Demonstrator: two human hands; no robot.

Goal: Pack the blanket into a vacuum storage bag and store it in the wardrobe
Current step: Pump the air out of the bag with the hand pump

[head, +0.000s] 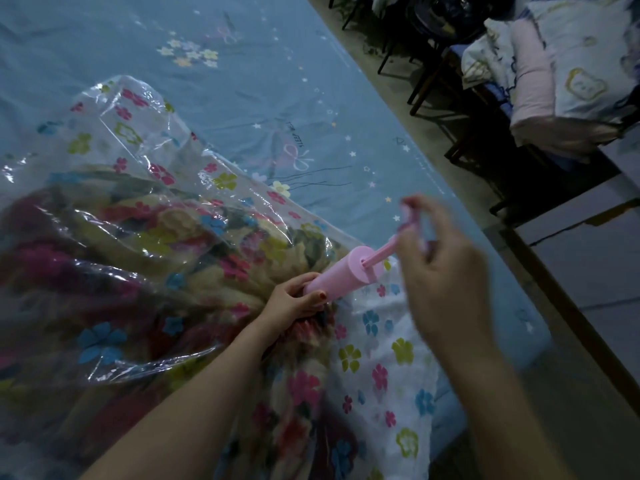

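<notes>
A clear vacuum storage bag (131,126) printed with coloured flowers lies on the bed, and a dark floral blanket (104,271) fills it. A pink hand pump (343,273) stands tilted with its lower end on the bag. My left hand (294,299) grips the base of the pump barrel where it meets the bag. My right hand (440,271), blurred by motion, holds the pump handle (410,216) with the pink rod pulled partly out of the barrel.
The bed has a light blue sheet (242,64) with small flowers and stars; its edge runs diagonally at the right. Beyond it lie bare floor, dark chair legs (433,74) and a pile of folded bedding (571,74) at the upper right.
</notes>
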